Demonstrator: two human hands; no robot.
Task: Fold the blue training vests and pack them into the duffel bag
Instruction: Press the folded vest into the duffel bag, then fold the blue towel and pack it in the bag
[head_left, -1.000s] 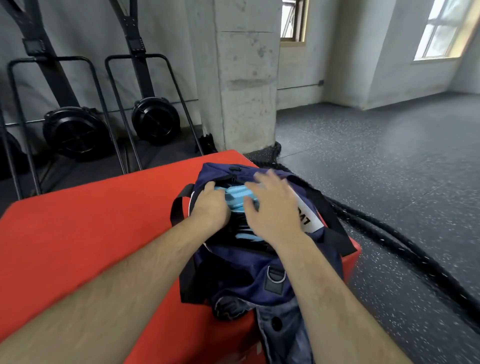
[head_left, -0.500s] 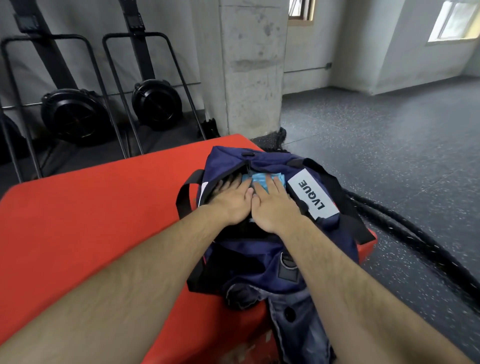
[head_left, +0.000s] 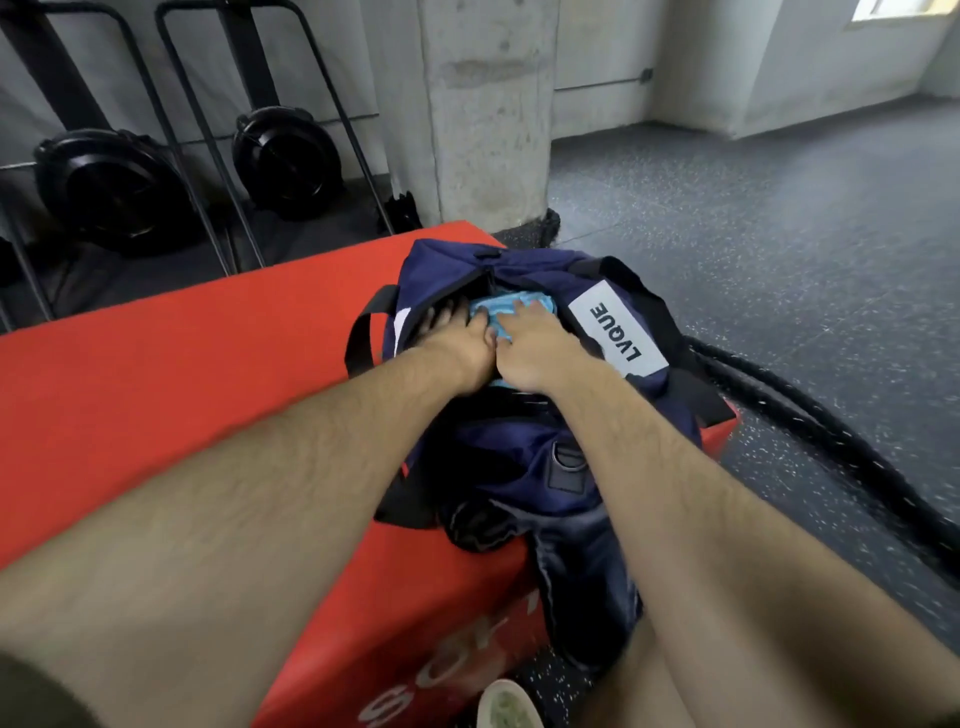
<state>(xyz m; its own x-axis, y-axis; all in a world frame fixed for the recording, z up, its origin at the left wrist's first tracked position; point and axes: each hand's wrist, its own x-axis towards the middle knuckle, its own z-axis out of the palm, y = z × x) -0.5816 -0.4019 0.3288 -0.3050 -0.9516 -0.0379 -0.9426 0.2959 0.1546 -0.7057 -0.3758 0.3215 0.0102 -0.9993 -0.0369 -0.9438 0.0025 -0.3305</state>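
Note:
A navy duffel bag (head_left: 519, 462) with a white "LVGUE" label (head_left: 618, 332) lies unzipped on the right end of a red padded box (head_left: 182, 374). Inside its opening sits a folded light blue training vest (head_left: 506, 306), partly covered by my hands. My left hand (head_left: 457, 340) reaches into the left side of the opening, fingers going down beside the vest and thumb on it. My right hand (head_left: 535, 348) presses on top of the vest, fingers bent over its near edge. The two hands touch each other.
A concrete pillar (head_left: 488, 114) stands just behind the box. A thick black rope (head_left: 810, 431) runs along the speckled floor on the right. Two black fan machines (head_left: 285, 161) with metal frames stand at the back left. A shoe tip (head_left: 506, 706) shows below.
Both hands have pushed the vest deeper into the bag. The right hand went from hovering over the opening to pressing down, and its fingers now bend over the vest.

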